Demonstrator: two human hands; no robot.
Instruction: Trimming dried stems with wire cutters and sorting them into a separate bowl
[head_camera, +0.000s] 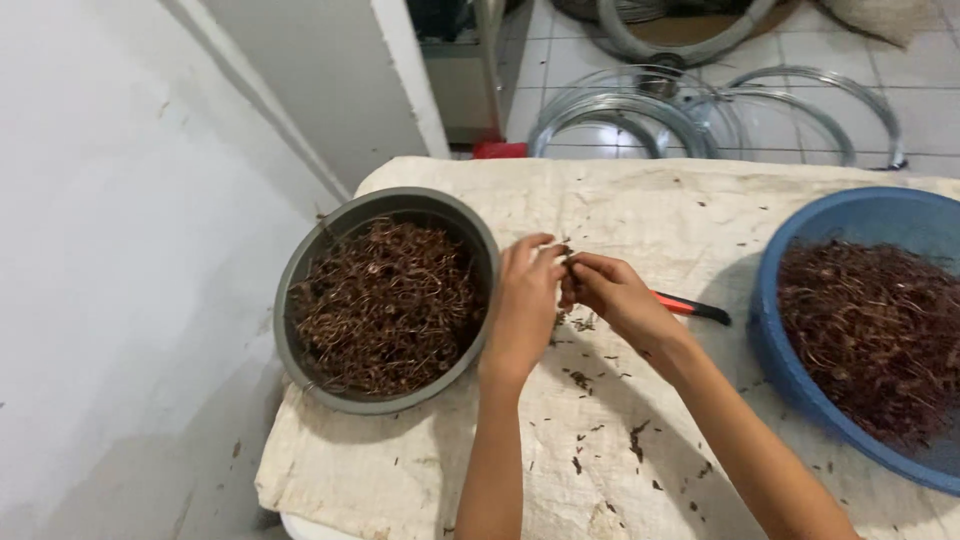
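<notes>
From the head view, the small piece you are working on is hard to make out: only a dark bit (566, 256) is showing between your fingertips, and most of it is hidden by your fingers. A red and black tool (690, 308) is lying on the cloth behind your right wrist, with part of it covered by your hand. The blue basin (800, 370) is being cut off by the right edge of the frame. Your left hand (527, 300) is reaching forward with fingers curled, its grip pinching closed on the dark bit just beside the rim of the grey bowl (300, 270). Your right hand (610, 292) is meeting it from the right, fingertips touching the same piece, its grip also closing on it. Both hands are hovering over the pale cloth (620, 210) covering the table, between the two containers. The grey bowl on your left is holding a heap of brown dried stems, tangled and thin. The blue basin on your right is holding a similar brown tangle. Dark crumbs are lying scattered on the cloth beneath your forearms.
</notes>
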